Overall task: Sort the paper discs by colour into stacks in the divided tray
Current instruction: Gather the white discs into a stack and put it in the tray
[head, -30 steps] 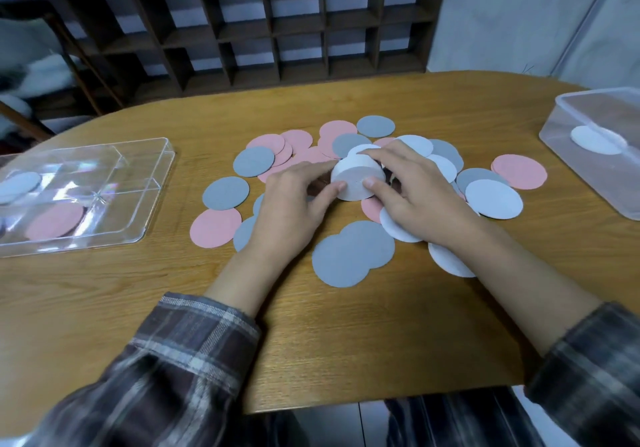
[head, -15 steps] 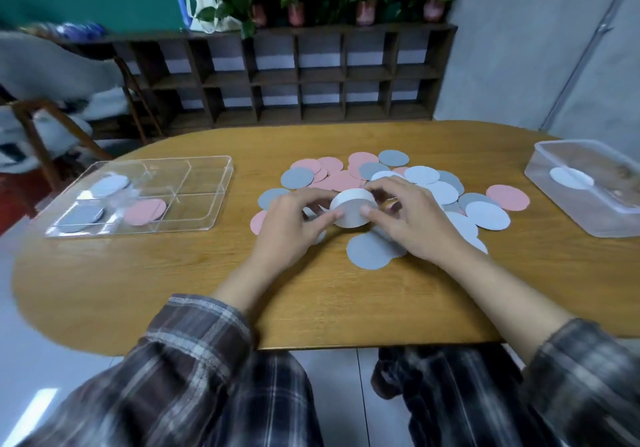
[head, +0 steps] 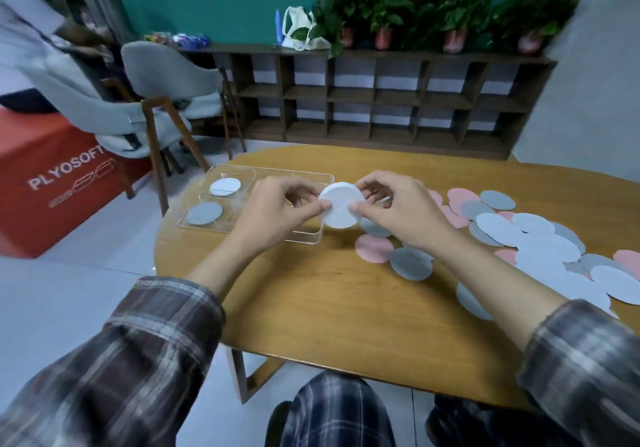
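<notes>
A stack of white paper discs (head: 341, 208) is held in the air between both hands, just right of the clear divided tray (head: 308, 239). My left hand (head: 273, 209) pinches its left edge and my right hand (head: 398, 209) pinches its right edge. In the tray a white disc (head: 225, 187) lies in the far left compartment and a grey disc (head: 204, 213) in the near left one. My left hand hides the tray's other compartments. Loose pink, grey and white discs (head: 533, 239) are spread on the wooden table (head: 329, 301) to the right.
A pink disc (head: 374, 247) and a grey disc (head: 412, 264) lie just below my right hand. Grey chairs (head: 162, 76) and an orange box (head: 52, 183) stand left of the table. A dark shelf unit (head: 381, 97) with plants runs along the back wall.
Both hands have lifted the white stack off the pile and carried it left to the tray's right edge. My head has turned left, so the tray sits nearer the middle of the view.
</notes>
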A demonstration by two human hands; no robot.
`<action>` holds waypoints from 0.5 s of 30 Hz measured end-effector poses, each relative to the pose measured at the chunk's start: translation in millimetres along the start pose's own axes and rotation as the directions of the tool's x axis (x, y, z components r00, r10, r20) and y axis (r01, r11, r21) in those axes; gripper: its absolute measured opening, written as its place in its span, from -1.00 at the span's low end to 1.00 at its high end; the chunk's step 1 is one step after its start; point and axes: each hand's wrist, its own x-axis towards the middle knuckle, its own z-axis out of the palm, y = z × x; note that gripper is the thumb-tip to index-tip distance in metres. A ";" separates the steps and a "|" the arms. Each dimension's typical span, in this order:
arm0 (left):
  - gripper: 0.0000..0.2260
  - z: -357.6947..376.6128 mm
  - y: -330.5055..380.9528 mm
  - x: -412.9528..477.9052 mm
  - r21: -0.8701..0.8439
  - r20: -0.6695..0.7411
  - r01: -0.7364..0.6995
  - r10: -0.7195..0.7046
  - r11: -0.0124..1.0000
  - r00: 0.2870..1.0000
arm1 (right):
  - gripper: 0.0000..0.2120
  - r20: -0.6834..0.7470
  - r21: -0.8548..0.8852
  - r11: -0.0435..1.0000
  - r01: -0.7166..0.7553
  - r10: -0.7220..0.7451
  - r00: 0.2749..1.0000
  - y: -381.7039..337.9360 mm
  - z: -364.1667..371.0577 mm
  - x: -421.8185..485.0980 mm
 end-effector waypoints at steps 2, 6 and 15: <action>-0.85 -18.3 -14.7 6.7 -0.017 -0.010 0.034 -0.034 0.999 0.999 | -0.81 0.026 0.021 1.000 0.012 -0.013 1.000 -5.8 16.6 21.1; -0.84 -45.1 -45.5 21.5 -0.006 -0.053 0.095 -0.095 0.995 0.994 | -0.80 0.049 0.059 0.998 -0.005 0.002 0.999 -12.4 48.5 61.0; -0.83 -79.4 -101.2 58.2 0.010 -0.074 0.231 -0.230 0.973 0.970 | -0.79 0.106 0.017 0.999 -0.033 0.031 0.994 -3.2 105.7 137.5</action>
